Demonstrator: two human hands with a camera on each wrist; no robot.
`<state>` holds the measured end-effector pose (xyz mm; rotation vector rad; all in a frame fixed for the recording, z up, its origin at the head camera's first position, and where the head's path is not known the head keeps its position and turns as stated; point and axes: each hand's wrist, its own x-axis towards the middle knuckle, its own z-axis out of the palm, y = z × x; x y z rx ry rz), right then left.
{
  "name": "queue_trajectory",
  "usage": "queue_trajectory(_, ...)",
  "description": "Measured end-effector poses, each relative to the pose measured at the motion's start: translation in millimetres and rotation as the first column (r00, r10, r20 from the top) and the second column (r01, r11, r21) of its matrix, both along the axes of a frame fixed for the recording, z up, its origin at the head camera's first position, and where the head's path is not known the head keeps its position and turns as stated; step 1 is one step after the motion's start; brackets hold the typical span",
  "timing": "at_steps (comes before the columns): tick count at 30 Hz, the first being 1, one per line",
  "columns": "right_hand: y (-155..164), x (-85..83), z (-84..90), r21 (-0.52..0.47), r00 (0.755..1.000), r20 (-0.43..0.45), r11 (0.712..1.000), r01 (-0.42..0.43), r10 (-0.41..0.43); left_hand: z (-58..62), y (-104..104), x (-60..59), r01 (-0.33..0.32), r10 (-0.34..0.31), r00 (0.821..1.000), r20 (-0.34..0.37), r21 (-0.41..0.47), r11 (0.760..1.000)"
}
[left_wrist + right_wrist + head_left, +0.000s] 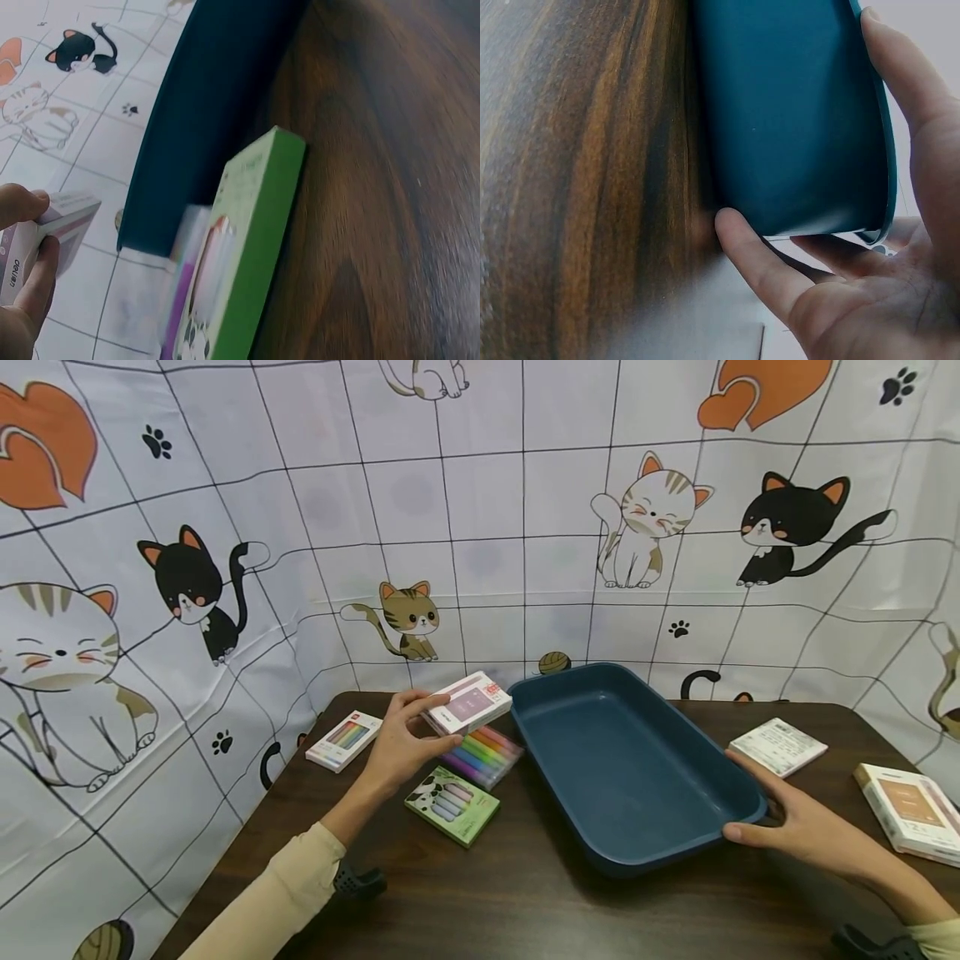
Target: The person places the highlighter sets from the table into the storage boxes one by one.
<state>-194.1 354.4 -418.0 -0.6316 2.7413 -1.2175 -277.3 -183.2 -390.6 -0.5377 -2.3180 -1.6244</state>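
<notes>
My left hand pinches a white box with a pink panel and holds it in the air, just left of the far left corner of the dark blue tray. The tray is empty and stands on the dark wooden table. Around its near right corner lies my right hand, thumb on the near wall and straight fingers along the right rim. In the left wrist view the box sits between thumb and fingers, with the tray wall behind.
Below the left hand lie a green pen box and a clear pack of coloured markers. A white pen box lies farther left. Right of the tray lie a white packet and a tan-faced box. Cat-print cloth surrounds the table.
</notes>
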Motion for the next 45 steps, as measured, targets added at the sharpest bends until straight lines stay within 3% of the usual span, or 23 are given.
queue_trajectory(13, 1, 0.9, 0.5, 0.037, 1.0, -0.015, 0.999, 0.024, -0.023, 1.3, 17, 3.1, 0.096, -0.098, 0.995, 0.024, 0.067, 0.993)
queue_trajectory(20, -3, -1.6, 1.5, 0.025, 1.0, -0.023, 1.0, 0.008, -0.007, 5.5, 28, 5.2, 0.114, -0.115, 0.993, 0.009, 0.053, 0.992)
queue_trajectory(25, 0, -0.7, 1.6, 0.036, 1.0, -0.022, 0.999, 0.017, -0.017, 6.9, 46, 6.8, 0.125, -0.125, 0.992, 0.016, 0.028, 0.992)
queue_trajectory(34, -1, 0.2, 0.9, 0.016, 1.0, -0.011, 1.0, 0.016, -0.016, 11.5, 85, 10.1, 0.239, -0.239, 0.971, -0.001, 0.069, 0.969)
queue_trajectory(45, -2, 1.0, -0.8, -0.01, 1.0, -0.004, 1.0, 0.01, -0.01, 10.1, 97, 12.9, 0.288, -0.294, 0.955, 0.037, 0.127, 0.949)
